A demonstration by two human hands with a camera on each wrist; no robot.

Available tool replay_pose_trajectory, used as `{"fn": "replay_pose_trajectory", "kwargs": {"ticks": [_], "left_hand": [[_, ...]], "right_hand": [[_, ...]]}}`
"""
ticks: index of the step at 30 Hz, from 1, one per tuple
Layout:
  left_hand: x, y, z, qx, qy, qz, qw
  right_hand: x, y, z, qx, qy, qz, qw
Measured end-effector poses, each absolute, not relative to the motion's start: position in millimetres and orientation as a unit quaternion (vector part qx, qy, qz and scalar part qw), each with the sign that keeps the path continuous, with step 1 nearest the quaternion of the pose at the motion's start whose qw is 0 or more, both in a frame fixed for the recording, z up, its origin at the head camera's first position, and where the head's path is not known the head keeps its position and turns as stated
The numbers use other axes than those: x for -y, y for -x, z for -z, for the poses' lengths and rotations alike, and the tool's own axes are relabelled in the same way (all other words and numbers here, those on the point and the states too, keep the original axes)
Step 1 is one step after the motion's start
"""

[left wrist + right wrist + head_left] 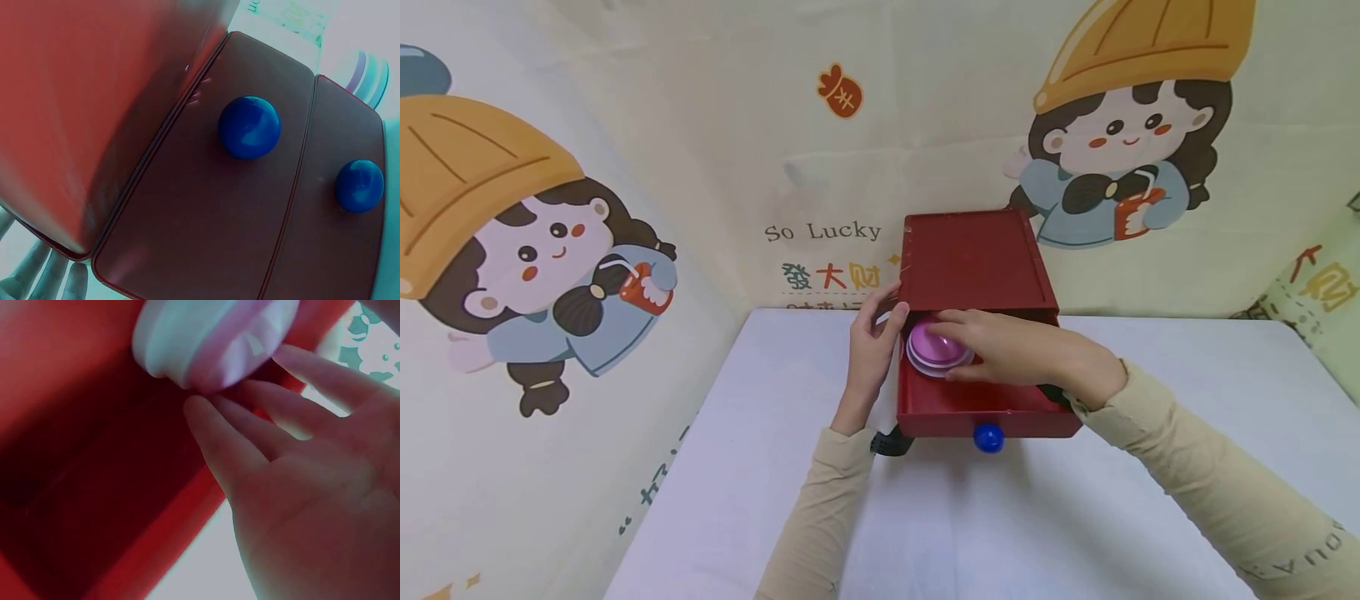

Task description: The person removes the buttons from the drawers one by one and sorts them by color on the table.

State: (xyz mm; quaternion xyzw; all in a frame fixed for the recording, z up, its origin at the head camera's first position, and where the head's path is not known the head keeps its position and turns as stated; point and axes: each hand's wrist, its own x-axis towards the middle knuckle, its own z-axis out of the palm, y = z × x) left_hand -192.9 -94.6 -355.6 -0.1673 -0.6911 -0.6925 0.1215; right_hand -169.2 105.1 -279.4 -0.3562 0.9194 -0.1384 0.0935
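A white round container with a shiny pink top (938, 343) sits in the pulled-out top drawer of a red cabinet (973, 262), at its back left. My right hand (1011, 346) reaches into the drawer from the right, fingers over the pink top and thumb near its lower right edge. In the right wrist view, this hand (312, 469) has nearly straight, slightly spread fingers, with fingertips at the rim of the container (212, 344). Against the cabinet's left side rests my left hand (871, 350); some of its fingers (50, 275) show in the left wrist view.
A blue knob (988, 437) is on the open drawer's front. Lower drawer fronts with blue knobs (249, 127) show in the left wrist view, and a banded round object (369, 78) beyond them. The white table (760, 467) surrounds the cabinet; a printed cloth hangs behind.
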Motion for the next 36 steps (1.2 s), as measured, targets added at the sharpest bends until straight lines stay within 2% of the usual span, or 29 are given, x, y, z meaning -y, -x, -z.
{"fn": "replay_pose_trajectory", "kwargs": {"ticks": [22,29,36], "left_hand": [[93,193,353,0.687,0.167,0.697,0.121],[94,210,375,0.682,0.169,0.701,0.125],[95,211,381,0.692,0.166,0.689,0.135]], "right_hand": [[-113,172,289,-0.9,0.416,0.125,0.037],[-111,174,289,-0.899,0.411,0.145,0.052],[-110,175,291,-0.898,0.409,0.151,0.059]]}}
